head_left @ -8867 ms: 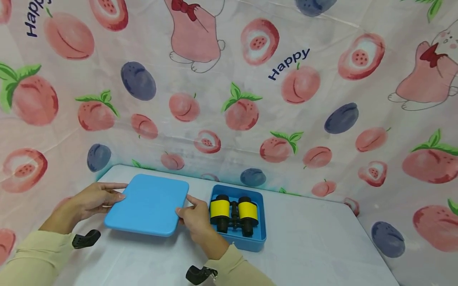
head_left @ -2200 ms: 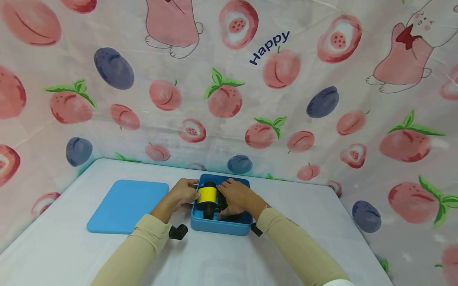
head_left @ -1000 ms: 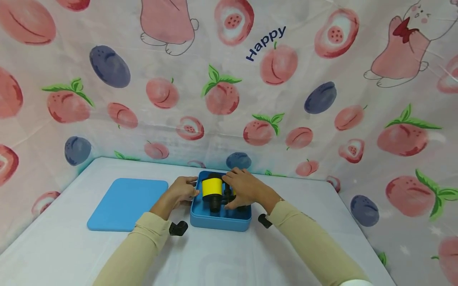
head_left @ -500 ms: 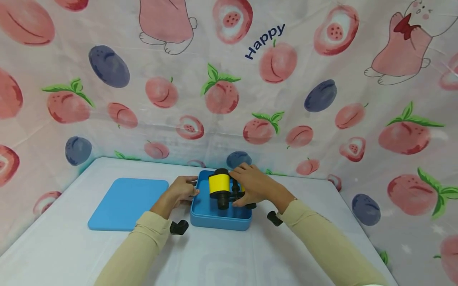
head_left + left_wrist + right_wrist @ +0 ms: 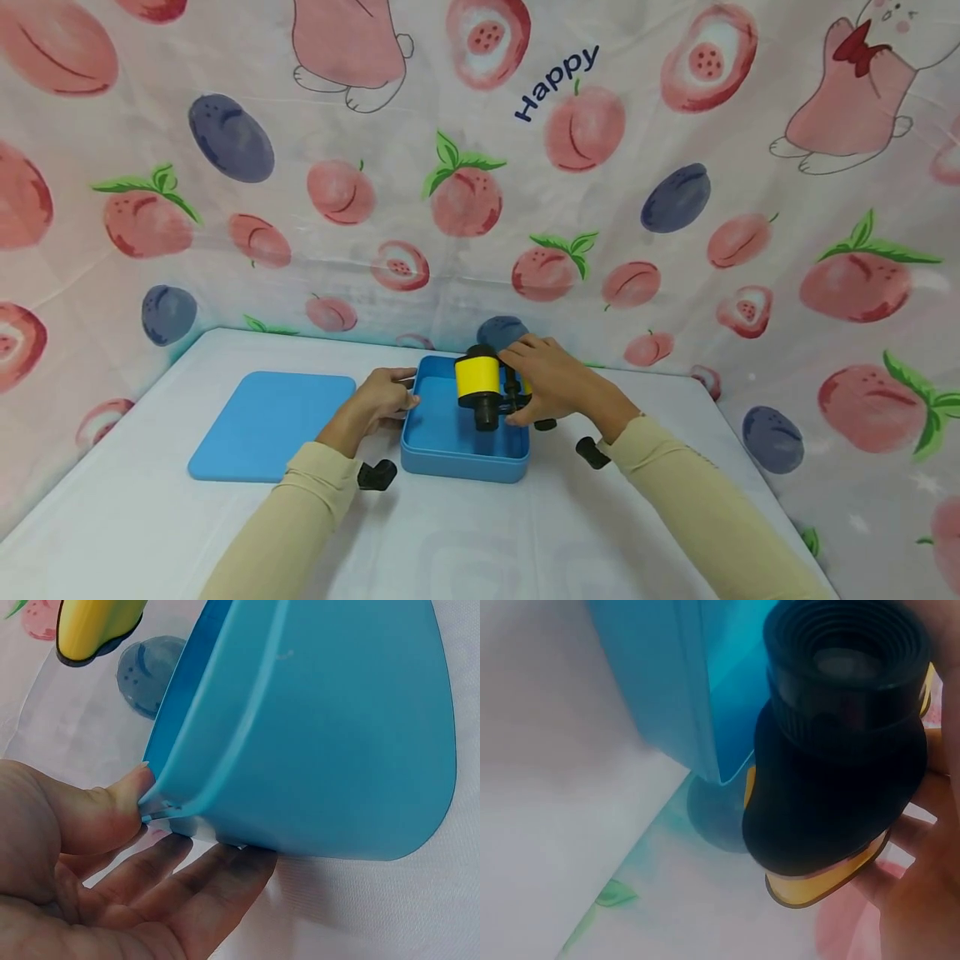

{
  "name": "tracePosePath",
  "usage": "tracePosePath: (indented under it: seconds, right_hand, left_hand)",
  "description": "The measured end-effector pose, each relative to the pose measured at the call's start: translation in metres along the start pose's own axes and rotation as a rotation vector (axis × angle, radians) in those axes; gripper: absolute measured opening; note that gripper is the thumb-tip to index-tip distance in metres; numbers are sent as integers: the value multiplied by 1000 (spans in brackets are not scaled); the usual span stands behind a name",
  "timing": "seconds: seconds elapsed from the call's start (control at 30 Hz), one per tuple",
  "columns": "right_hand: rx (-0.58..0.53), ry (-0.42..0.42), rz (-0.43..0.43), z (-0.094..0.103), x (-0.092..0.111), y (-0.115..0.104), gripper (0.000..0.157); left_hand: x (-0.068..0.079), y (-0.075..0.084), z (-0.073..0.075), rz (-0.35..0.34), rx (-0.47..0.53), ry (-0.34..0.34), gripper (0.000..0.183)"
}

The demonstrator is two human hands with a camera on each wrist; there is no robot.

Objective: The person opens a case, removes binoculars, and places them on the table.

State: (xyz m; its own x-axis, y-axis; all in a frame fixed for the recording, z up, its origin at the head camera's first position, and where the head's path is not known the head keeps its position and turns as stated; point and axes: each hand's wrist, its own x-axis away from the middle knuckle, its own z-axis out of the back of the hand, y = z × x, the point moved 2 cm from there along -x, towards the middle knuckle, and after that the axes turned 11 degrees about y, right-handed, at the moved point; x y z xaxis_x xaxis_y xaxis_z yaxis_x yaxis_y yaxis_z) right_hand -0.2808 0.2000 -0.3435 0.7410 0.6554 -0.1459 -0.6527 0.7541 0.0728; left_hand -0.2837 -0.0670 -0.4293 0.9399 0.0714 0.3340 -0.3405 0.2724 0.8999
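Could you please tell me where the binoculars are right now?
In the head view, near the centre, the binoculars are held in the right hand above the blue box's right side.

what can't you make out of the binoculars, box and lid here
- Head view: the right hand hides much of the right half of the binoculars.
- Head view: the left sleeve covers the near right corner of the lid.
- Left wrist view: the near wall of the box hides its floor.
- Right wrist view: the top edge cuts off the box.
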Motion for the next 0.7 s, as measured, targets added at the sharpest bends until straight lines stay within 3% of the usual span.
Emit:
tracePosePath:
  seconds: [0.7]
  right_hand:
    - [-5, 33, -41, 6, 16, 18, 97]
  left_hand:
    - [2, -1, 0, -12, 7, 7, 66]
